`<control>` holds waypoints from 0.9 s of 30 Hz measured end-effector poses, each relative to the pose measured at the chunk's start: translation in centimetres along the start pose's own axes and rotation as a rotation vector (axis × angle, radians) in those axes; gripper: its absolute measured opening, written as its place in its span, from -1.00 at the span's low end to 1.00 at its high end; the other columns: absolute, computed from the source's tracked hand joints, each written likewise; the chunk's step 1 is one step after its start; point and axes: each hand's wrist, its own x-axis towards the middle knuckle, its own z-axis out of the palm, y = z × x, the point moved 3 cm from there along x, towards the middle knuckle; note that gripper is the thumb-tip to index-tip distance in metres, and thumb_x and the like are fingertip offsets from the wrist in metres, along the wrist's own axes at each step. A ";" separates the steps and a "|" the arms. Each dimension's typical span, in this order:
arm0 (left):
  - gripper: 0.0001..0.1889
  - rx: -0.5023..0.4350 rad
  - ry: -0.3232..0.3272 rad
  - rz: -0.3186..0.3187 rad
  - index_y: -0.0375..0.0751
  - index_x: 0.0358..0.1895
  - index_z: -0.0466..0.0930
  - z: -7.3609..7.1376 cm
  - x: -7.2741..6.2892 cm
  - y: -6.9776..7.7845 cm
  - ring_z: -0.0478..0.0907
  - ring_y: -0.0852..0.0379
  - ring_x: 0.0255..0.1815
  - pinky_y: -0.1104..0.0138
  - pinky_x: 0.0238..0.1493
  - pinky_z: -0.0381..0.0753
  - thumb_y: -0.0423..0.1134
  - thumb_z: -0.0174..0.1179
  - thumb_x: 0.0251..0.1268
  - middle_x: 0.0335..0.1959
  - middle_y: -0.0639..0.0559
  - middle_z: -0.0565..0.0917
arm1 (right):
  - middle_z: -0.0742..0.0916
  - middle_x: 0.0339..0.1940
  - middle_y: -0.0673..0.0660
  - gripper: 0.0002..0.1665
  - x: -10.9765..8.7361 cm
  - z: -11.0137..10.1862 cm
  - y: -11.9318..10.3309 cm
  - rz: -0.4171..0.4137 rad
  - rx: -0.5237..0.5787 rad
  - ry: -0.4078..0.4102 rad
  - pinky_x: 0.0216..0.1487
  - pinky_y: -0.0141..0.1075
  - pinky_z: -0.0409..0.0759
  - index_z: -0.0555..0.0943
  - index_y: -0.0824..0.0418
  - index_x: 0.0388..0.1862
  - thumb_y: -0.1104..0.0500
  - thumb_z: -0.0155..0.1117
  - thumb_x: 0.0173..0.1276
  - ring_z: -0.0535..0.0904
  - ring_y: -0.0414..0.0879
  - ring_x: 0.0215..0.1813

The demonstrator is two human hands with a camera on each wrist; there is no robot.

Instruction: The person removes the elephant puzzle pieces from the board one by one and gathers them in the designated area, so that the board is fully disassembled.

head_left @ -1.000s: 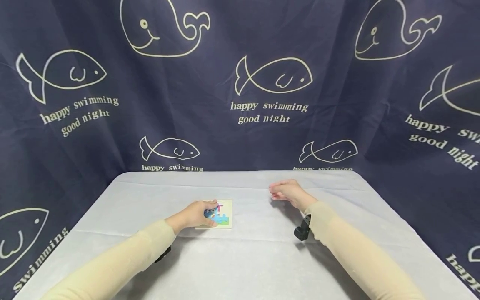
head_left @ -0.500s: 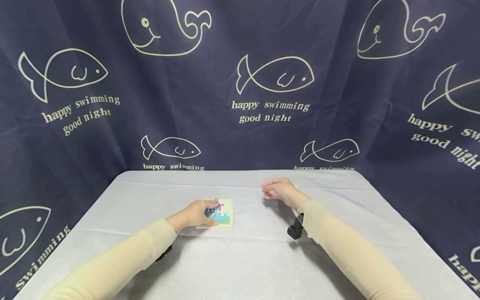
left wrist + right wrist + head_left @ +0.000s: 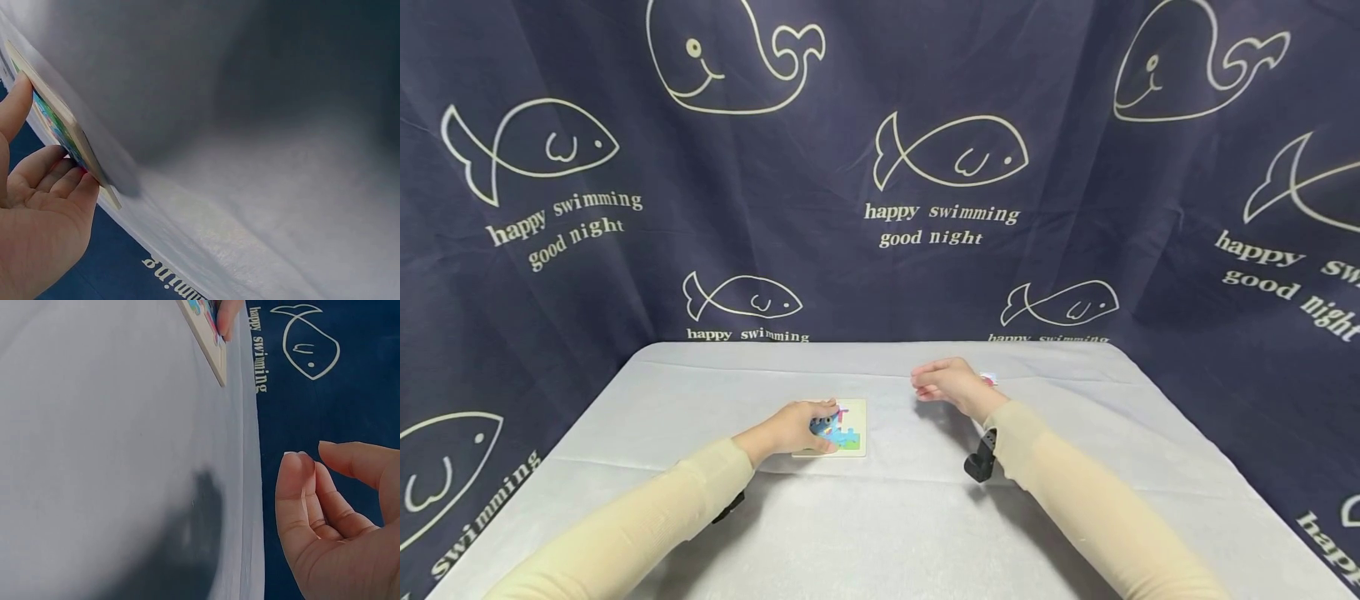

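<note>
A small square jigsaw puzzle board (image 3: 853,415), with blue, green and pink pieces in a pale frame, lies left of the table's middle. My left hand (image 3: 793,425) rests on it, thumb near the front edge and fingers near the back, covering its left part. In the left wrist view, the thumb and fingertips touch the board's (image 3: 81,144) face. My right hand (image 3: 951,387) hovers to the right of the board, fingers loosely bent. In the right wrist view, the right hand (image 3: 337,519) shows a gap between thumb and fingers, with nothing visible in it.
A small white and red piece (image 3: 988,379) lies just behind my right wrist, partly hidden. A pale cloth covers the table (image 3: 880,525). Beyond the far edge hangs a dark blue curtain (image 3: 820,233) with fish drawings.
My right hand has moved left toward the board, and the white and red piece has come into view behind its wrist. The left hand and board stay about where they were.
</note>
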 end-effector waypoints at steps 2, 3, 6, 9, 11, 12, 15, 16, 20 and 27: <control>-0.22 0.006 -0.002 0.002 -0.26 0.35 0.39 0.0 0.0 0.0 0.17 -0.18 0.50 -0.04 0.52 0.11 -0.13 0.46 0.00 0.46 -0.10 0.31 | 0.76 -0.38 0.17 -0.58 0.1 0.2 0.0 0.002 0.003 0.001 -0.15 -0.29 0.76 0.47 0.65 0.11 0.45 0.19 0.30 0.67 -0.22 -0.45; -0.22 0.009 -0.002 0.004 -0.27 0.35 0.40 0.0 0.0 0.0 0.17 -0.19 0.50 -0.05 0.52 0.12 -0.13 0.46 0.00 0.46 -0.11 0.31 | 0.76 -0.36 0.18 -0.58 0.1 0.3 0.0 0.000 -0.001 -0.003 -0.15 -0.28 0.76 0.47 0.65 0.11 0.44 0.19 0.30 0.67 -0.22 -0.45; -0.22 0.001 -0.005 -0.009 -0.25 0.35 0.40 0.0 0.0 -0.1 0.16 -0.18 0.51 -0.05 0.52 0.11 -0.13 0.46 0.00 0.47 -0.09 0.31 | 0.76 -0.36 0.19 -0.58 0.0 0.8 -0.1 0.000 -0.008 -0.005 -0.13 -0.27 0.75 0.47 0.65 0.11 0.44 0.20 0.30 0.68 -0.20 -0.44; -0.23 -0.005 -0.001 -0.016 -0.24 0.35 0.41 0.0 0.1 -0.1 0.16 -0.19 0.51 -0.05 0.52 0.11 -0.13 0.46 0.00 0.47 -0.08 0.31 | 0.76 -0.32 0.24 -0.59 0.0 1.2 -0.1 0.006 -0.027 -0.005 -0.11 -0.26 0.75 0.49 0.63 0.10 0.44 0.20 0.30 0.69 -0.17 -0.40; -0.23 -0.011 0.001 -0.023 -0.23 0.35 0.41 0.0 0.2 -0.1 0.16 -0.18 0.51 -0.04 0.53 0.10 -0.13 0.46 0.01 0.47 -0.07 0.30 | 0.76 -0.25 0.32 -0.60 0.0 1.5 -0.1 0.009 -0.037 -0.006 -0.10 -0.25 0.75 0.50 0.62 0.09 0.43 0.21 0.30 0.70 -0.15 -0.38; -0.23 -0.009 0.003 -0.021 -0.23 0.35 0.41 0.0 0.2 -0.1 0.16 -0.18 0.51 -0.04 0.53 0.11 -0.13 0.47 0.00 0.47 -0.07 0.31 | 0.76 -0.23 0.33 -0.61 0.0 1.6 0.0 0.014 -0.038 -0.002 -0.11 -0.25 0.75 0.51 0.62 0.07 0.43 0.21 0.30 0.69 -0.14 -0.38; -0.23 -0.006 0.010 -0.013 -0.23 0.34 0.42 0.1 0.2 -0.1 0.18 -0.19 0.50 -0.05 0.51 0.13 -0.12 0.47 -0.02 0.46 -0.07 0.33 | 0.74 -0.15 0.41 -0.63 0.1 2.0 0.0 0.023 -0.042 0.000 -0.11 -0.25 0.75 0.52 0.60 0.06 0.43 0.21 0.30 0.69 -0.14 -0.39; -0.23 -0.003 0.011 -0.011 -0.23 0.34 0.42 0.1 0.2 -0.2 0.18 -0.19 0.49 -0.05 0.51 0.13 -0.12 0.47 -0.02 0.46 -0.07 0.33 | 0.74 -0.14 0.41 -0.62 0.1 2.1 0.1 0.022 -0.044 -0.003 -0.12 -0.25 0.75 0.52 0.61 0.07 0.43 0.21 0.30 0.69 -0.14 -0.39; -0.22 -0.004 0.013 -0.012 -0.23 0.33 0.43 0.1 0.2 -0.3 0.18 -0.18 0.50 -0.05 0.52 0.13 -0.11 0.48 -0.03 0.45 -0.05 0.34 | 0.76 -0.20 0.38 -0.60 0.2 2.6 0.2 0.020 -0.040 -0.016 -0.14 -0.27 0.76 0.50 0.62 0.09 0.43 0.20 0.30 0.69 -0.16 -0.41; -0.22 -0.003 0.016 -0.010 -0.22 0.34 0.42 0.1 0.2 -0.4 0.19 -0.18 0.50 -0.05 0.52 0.13 -0.10 0.47 -0.02 0.45 -0.04 0.34 | 0.74 -0.15 0.42 -0.61 0.6 3.9 0.6 0.032 -0.037 -0.030 -0.18 -0.30 0.76 0.52 0.61 0.08 0.43 0.22 0.29 0.69 -0.17 -0.43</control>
